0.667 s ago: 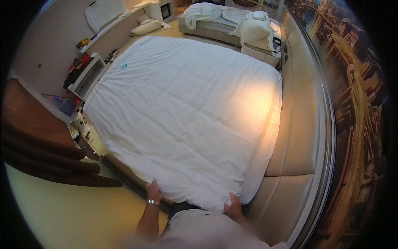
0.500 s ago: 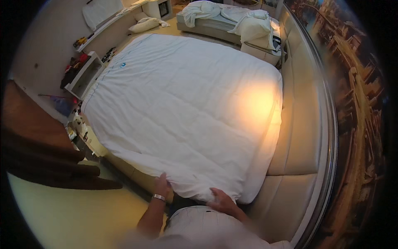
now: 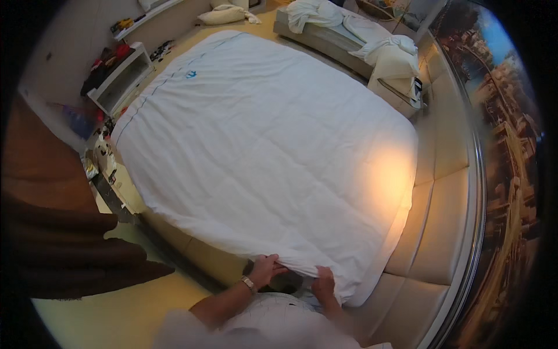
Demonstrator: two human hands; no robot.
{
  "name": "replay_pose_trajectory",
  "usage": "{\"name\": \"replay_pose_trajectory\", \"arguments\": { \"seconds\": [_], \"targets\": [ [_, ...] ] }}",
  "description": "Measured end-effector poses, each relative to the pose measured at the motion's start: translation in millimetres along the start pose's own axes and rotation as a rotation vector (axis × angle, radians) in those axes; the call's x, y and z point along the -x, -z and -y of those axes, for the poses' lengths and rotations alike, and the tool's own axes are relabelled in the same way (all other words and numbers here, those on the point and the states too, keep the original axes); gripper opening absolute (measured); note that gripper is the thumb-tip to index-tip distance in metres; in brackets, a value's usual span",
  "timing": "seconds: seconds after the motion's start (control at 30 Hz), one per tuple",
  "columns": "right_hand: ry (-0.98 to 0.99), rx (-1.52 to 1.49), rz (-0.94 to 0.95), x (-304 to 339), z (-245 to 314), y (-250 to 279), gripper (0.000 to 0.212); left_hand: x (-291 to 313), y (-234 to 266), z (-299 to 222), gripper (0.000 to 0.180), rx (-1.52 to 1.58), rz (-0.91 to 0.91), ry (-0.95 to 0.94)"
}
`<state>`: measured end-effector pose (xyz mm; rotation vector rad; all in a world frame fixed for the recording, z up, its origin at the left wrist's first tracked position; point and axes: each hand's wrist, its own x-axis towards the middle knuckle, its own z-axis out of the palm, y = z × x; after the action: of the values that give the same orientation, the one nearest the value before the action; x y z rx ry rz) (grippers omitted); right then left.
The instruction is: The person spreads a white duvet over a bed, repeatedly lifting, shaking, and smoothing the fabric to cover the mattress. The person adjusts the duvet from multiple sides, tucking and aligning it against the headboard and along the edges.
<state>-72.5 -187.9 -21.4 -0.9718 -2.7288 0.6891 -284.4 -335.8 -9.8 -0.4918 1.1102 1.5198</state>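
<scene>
A large white bed sheet covers the big bed, with a thin blue line near its far left edge and lengthwise wrinkles. My left hand, a watch on its wrist, holds the sheet's near edge with the fingers curled around it. Just to its right, my right hand is closed on the same edge. Between the two hands the hem is lifted and pulled taut, with a dark gap below it. Some fingertips are hidden by the cloth.
A padded beige headboard runs along the right, below a large mural. A brown curtain hangs on the left. Farther off stand a smaller bed with bunched bedding and a low white shelf.
Both hands have closed on the sheet's near edge and raised it. The left hand has moved right, nearer the right one. The whole view has shifted too.
</scene>
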Motion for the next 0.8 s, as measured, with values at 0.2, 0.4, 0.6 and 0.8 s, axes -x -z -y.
{"name": "replay_pose_trajectory", "arguments": {
  "seconds": [0.2, 0.4, 0.6, 0.8],
  "targets": [
    [-0.179, -0.122, -0.077, -13, 18, 62, 0.034, 9, 97, -20, 0.059, -1.160, -0.282, -0.789],
    [-0.226, -0.314, -0.065, -48, 24, 71, 0.026, 24, 103, -83, 0.102, -1.963, -0.410, -0.862],
    [-0.317, -0.240, -0.030, -98, -15, 51, 0.020, -77, 113, -85, 0.073, -2.234, -0.254, -0.721],
    [-0.412, 0.174, -0.290, -109, -4, 9, 0.026, -147, 103, -136, 0.018, -2.052, 0.056, -0.670]
  ]
}}
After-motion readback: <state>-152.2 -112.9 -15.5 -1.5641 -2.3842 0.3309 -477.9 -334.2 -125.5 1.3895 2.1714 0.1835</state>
